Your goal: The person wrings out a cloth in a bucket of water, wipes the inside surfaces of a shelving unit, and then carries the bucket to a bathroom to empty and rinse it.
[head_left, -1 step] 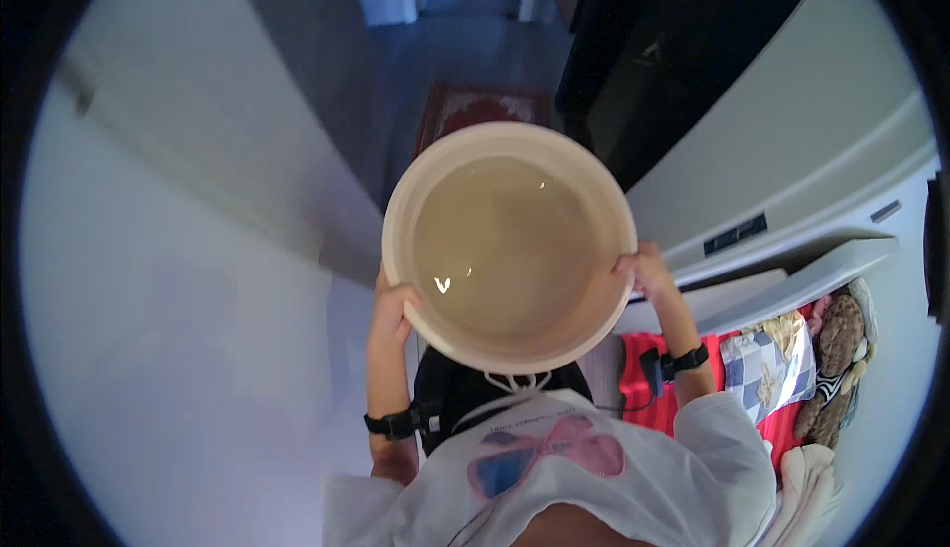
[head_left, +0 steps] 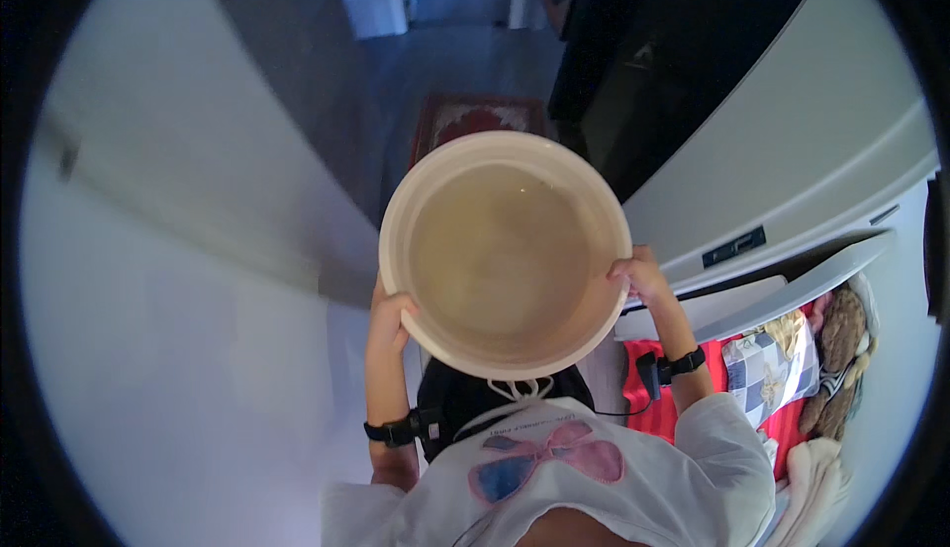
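Note:
A round cream-coloured basin (head_left: 394, 213) is held out in front of my body, roughly level, with cloudy, pale liquid (head_left: 500, 250) inside it. My left hand (head_left: 390, 321) grips the near left of the rim, thumb over the edge. On the right side of the rim, my right hand (head_left: 641, 275) holds on in the same way. The other fingers of both hands are mostly hidden under or behind the basin wall. Each wrist wears a black strap.
Ahead, a red patterned rug (head_left: 480, 117) lies on the dark floor before a doorway. A white wall (head_left: 178, 349) stands close on my left. To the right are a door edge with a dark latch plate (head_left: 734, 246), red bedding, a checked pillow (head_left: 767, 374) and plush toys (head_left: 841, 334).
The basin sits slightly lower in the picture, and the rug and doorway have shifted down too. Bright glints on the liquid have mostly faded. Both hands keep their hold.

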The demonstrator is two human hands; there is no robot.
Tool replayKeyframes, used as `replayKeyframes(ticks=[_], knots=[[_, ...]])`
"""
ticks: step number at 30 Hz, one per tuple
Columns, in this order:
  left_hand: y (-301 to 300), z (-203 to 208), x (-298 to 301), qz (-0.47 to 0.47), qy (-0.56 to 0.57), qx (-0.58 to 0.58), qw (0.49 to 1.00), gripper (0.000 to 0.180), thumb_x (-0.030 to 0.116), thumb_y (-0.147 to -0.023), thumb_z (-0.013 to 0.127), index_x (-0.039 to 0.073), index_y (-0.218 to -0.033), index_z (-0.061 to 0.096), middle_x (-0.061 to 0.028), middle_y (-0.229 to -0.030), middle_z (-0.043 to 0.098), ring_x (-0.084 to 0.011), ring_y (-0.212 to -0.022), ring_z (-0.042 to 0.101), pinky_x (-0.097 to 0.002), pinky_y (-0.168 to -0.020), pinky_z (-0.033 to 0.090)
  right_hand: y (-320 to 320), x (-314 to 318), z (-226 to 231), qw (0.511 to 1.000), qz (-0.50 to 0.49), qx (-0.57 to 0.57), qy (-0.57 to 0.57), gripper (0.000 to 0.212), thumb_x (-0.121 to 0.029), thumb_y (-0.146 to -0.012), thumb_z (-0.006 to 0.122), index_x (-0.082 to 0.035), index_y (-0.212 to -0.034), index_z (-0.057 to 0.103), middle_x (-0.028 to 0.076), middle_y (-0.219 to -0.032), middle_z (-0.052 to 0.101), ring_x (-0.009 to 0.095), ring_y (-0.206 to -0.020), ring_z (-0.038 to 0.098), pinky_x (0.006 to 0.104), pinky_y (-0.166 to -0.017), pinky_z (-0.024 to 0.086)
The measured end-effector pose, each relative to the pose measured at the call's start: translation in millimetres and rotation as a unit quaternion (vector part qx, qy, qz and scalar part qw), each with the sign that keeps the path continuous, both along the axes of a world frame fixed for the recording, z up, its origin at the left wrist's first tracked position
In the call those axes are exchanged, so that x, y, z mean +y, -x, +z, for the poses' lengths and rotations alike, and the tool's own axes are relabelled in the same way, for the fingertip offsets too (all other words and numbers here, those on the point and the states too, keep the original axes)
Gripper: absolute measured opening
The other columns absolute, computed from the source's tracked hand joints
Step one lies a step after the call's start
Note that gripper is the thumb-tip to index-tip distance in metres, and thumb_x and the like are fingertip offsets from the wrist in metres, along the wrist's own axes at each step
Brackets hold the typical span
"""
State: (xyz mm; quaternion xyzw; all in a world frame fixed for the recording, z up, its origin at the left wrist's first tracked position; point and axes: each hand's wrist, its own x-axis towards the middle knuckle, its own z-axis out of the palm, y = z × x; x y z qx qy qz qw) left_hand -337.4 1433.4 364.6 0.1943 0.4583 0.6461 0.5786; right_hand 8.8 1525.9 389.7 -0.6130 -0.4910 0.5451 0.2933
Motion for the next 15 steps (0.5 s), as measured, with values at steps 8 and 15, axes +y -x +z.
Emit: replayKeyframes(ticks=[8, 15], knots=[[19, -13, 237, -0.093, 0.000, 0.000, 0.996, 0.076, -0.006, -0.046, 0.042, 0.001, -0.122, 0.035, -0.0159, -0.109, 0.046, -0.0287, -0.098, 0.047, -0.0325, -0.082, 0.041, -3, 183, -29, 0.997, -0.070, 0.043, 0.006, 0.009, -0.008, -0.061, 0.058, 0.001, -0.063, 0.059, 0.006, -0.047, 0.049, 0.011, -0.030, 0.038, 0.0239, -0.027, 0.026], [-4, -39, 380, -0.141, 0.037, 0.038, 0.989, 0.072, -0.004, -0.048, 0.042, -0.001, -0.120, 0.037, -0.0159, -0.108, 0.048, -0.0277, -0.099, 0.048, -0.0346, -0.083, 0.043, -38, 277, -68, 0.993, -0.111, 0.000, -0.030, 0.014, -0.008, -0.059, 0.060, 0.004, -0.066, 0.057, 0.006, -0.050, 0.050, 0.011, -0.036, 0.044, 0.0231, -0.030, 0.031]])
